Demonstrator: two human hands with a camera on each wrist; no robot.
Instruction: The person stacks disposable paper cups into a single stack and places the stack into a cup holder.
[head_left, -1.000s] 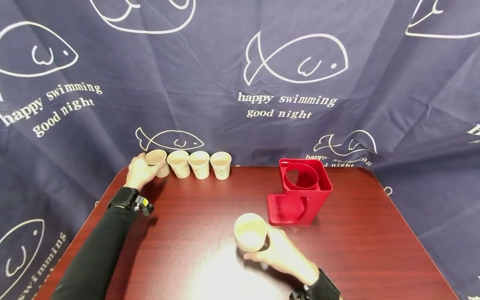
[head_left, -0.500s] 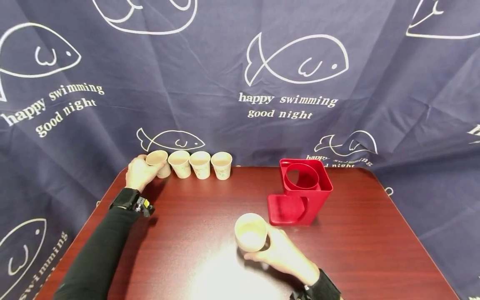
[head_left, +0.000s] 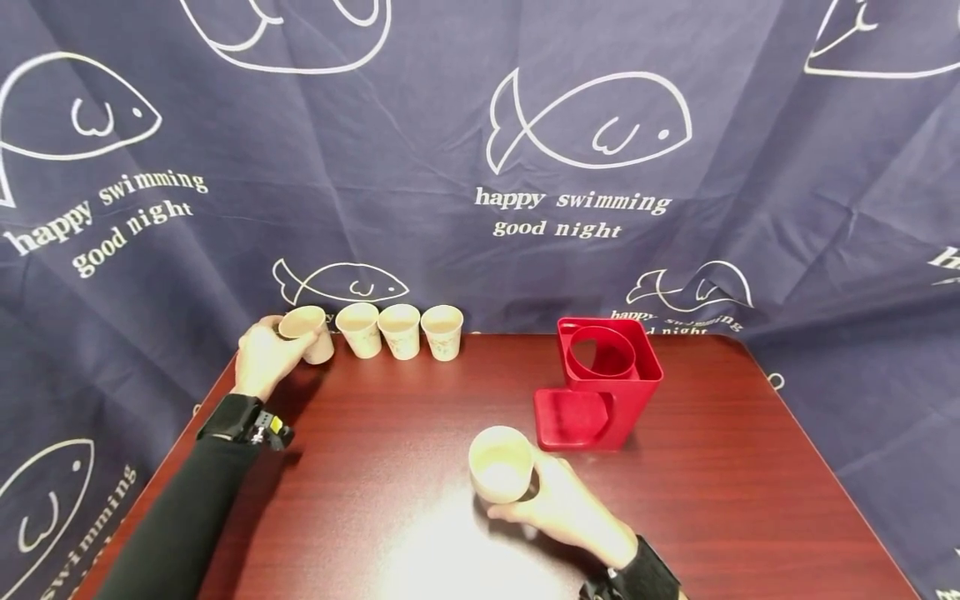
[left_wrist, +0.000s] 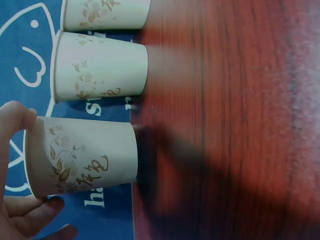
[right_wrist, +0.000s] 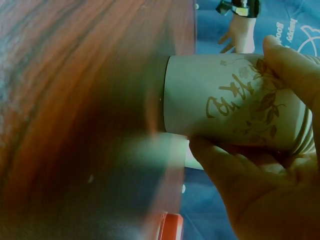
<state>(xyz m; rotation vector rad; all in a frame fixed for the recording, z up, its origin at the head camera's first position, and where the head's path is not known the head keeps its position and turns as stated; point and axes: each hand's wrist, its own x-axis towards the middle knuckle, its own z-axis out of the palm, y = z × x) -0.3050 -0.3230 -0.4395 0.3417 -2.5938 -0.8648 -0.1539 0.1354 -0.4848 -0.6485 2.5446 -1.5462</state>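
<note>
Nearest, our right hand wraps its curled fingers round a paper cup, keeping it upright just off the table. Beyond its fingertips stands the red holder. Farthest, our left hand grips the end cup, tilted clear of the row.

Paper cup — fingers around it

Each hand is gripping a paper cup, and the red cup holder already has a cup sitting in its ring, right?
Not quite. The red cup holder has nothing in its ring, as the head view shows. The left hand does grip a paper cup, and the right hand another cup.
</note>
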